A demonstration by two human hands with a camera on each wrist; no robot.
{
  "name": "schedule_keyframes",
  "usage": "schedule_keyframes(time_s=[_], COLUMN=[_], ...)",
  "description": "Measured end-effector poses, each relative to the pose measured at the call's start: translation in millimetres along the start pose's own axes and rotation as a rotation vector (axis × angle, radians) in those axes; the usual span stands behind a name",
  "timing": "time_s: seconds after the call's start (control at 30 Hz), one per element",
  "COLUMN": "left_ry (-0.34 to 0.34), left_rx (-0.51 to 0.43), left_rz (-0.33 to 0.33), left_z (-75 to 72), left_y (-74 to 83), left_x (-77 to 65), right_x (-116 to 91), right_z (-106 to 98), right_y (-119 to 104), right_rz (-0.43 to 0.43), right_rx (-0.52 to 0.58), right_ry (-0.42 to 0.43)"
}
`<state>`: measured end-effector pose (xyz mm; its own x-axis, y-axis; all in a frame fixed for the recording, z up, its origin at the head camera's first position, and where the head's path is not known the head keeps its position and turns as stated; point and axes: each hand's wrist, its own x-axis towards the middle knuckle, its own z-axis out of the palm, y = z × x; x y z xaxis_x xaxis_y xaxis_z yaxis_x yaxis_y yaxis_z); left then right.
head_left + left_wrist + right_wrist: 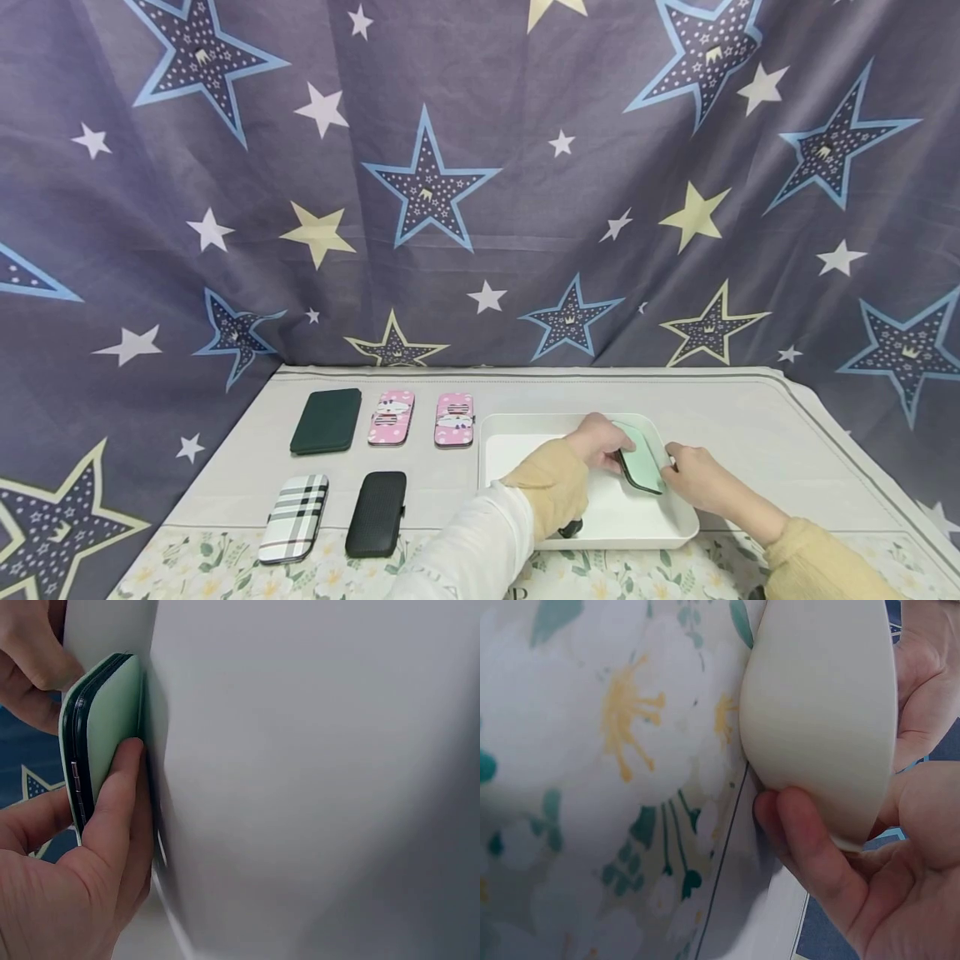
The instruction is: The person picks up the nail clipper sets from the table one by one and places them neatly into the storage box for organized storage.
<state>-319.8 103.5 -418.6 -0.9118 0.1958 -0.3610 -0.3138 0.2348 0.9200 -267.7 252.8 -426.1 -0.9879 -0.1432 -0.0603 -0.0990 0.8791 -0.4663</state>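
A flat mint-green case [641, 462] with a dark edge band is tilted at the right end of the white tray [622, 521]. My left hand [597, 440] pinches it by its left side. In the left wrist view, the thumb and fingers lie on opposite faces of the case [112, 712], near its metal hinge or clasp. My right hand [699, 477] grips the tray's right wall. The right wrist view shows its fingertips under the outer side of the tray [825, 712] and the thumb at the rim. The case's lower edge is close to the tray floor; contact is unclear.
Left of the tray lie a dark green case [326, 421], two pink cat-print cases [392, 417] [453, 420], a plaid case [294, 518] and a black case [377, 514]. A floral cloth [202, 558] covers the front edge. A starry curtain [480, 275] hangs behind.
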Motion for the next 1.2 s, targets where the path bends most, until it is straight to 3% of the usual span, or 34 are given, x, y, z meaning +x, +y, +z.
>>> schedule_keyframes(time_s=[0.3, 0.57, 0.87, 1.1, 1.2], left_ry=[0.021, 0.021, 0.065, 0.143, 0.165], left_rx=[0.140, 0.224, 0.492, 0.766, 0.836], left_rz=[-0.027, -0.046, 0.002, 0.070, 0.080], left_z=[-1.0, -1.9, -2.9, 0.0, 1.7], left_y=[8.2, 6.5, 6.9, 9.1, 8.3], left_x=[-12.2, -9.2, -4.2, -6.9, -7.1], right_x=[0, 0, 0, 0, 0], right_z=[0, 0, 0, -2, -1], right_y=[2, 1, 0, -2, -1], right_rz=[0.008, 0.008, 0.004, 0.001, -0.001], right_rx=[-0.012, -0.021, -0.014, -0.019, -0.024], right_ry=[-0.013, -0.017, -0.014, -0.017, -0.018])
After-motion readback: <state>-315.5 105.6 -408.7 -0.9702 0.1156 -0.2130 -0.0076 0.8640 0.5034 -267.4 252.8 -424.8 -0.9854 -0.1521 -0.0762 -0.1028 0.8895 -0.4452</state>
